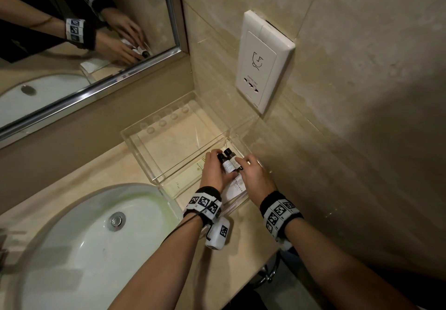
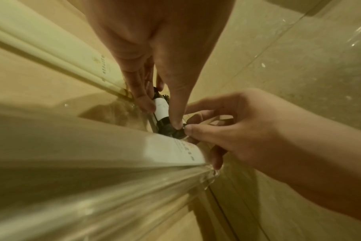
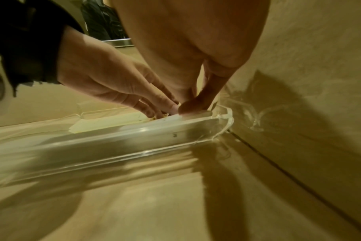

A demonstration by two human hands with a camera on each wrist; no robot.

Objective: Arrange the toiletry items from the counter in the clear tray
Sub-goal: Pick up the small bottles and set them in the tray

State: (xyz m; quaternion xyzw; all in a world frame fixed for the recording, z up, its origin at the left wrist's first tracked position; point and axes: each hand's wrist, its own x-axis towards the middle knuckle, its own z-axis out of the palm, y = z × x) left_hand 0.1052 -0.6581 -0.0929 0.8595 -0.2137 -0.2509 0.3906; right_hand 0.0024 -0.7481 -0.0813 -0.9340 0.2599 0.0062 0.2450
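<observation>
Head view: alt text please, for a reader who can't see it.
Both hands, left hand and right hand, hold two small dark bottles together inside the clear tray on a beige counter, beside a white sink.

Both hands, left (image 3: 105, 81) and right (image 3: 196, 68), reach fingertips-together over the clear tray's rim (image 3: 134, 130).

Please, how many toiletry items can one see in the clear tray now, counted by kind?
dark bottles: 2
flat pale packets: 2
Total: 4
</observation>
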